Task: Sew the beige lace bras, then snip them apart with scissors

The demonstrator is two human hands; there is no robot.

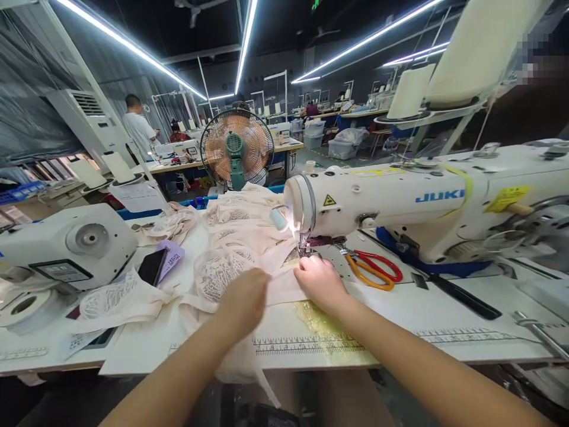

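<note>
A pale pink lace bra (229,273) lies across the sewing machine's bed, part of its band beneath the lit needle area. My left hand (244,301) is closed on its fabric, left of the needle, the fingertips hidden from me. Just in front of the presser foot (306,249), my right hand (320,282) has its fingers curled and pinched on the band's edge. The white sewing machine (377,198) reaches in from the right, its head above my right hand. One thin strap (269,388) hangs over the table's front edge.
Scissors with orange and red handles (376,270) lie right of my right hand, with a black-handled tool (464,296) beyond. More pink pieces (240,204) are piled behind the bra. At left stand another machine (71,243), a dark phone (152,265) and a tape roll (26,311). A fan (237,148) stands ahead.
</note>
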